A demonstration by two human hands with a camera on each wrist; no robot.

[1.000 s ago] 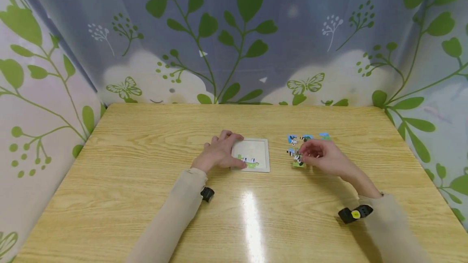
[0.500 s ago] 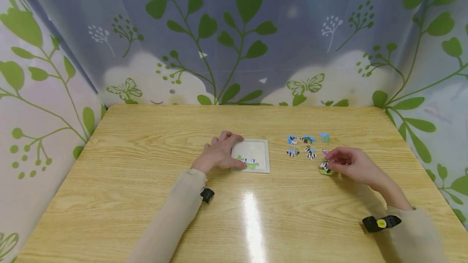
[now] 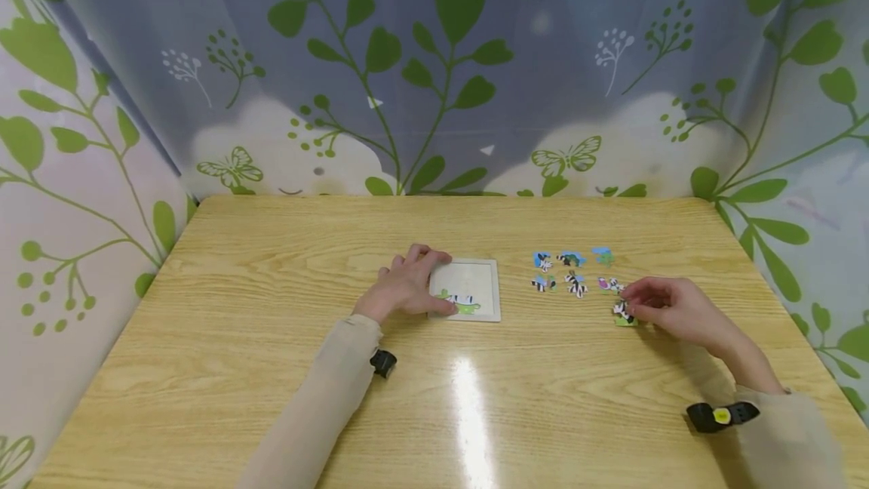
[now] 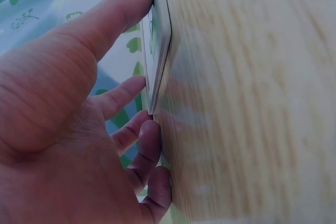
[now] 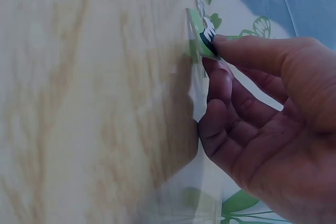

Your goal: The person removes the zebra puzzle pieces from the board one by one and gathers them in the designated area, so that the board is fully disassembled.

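Observation:
My left hand rests at the left side of a square white puzzle tray, its thumb lying on the lower part and the index finger by the top edge. Inside, along the bottom, lies a green and white puzzle piece, partly under the thumb. In the left wrist view the other fingers touch the table beside the tray. My right hand pinches a jigsaw piece with a black-and-white figure over green, between thumb and fingers. The right wrist view shows this jigsaw piece tilted close over the table.
Several loose puzzle pieces lie in two rows right of the tray, among them a zebra-striped piece, a blue and green piece and a purple and white piece. A patterned curtain hangs behind the wooden table.
My right hand has moved right with the pinched piece, from over the lower middle pieces to below the purple and white one, uncovering the others. The left hand has stayed on the tray.

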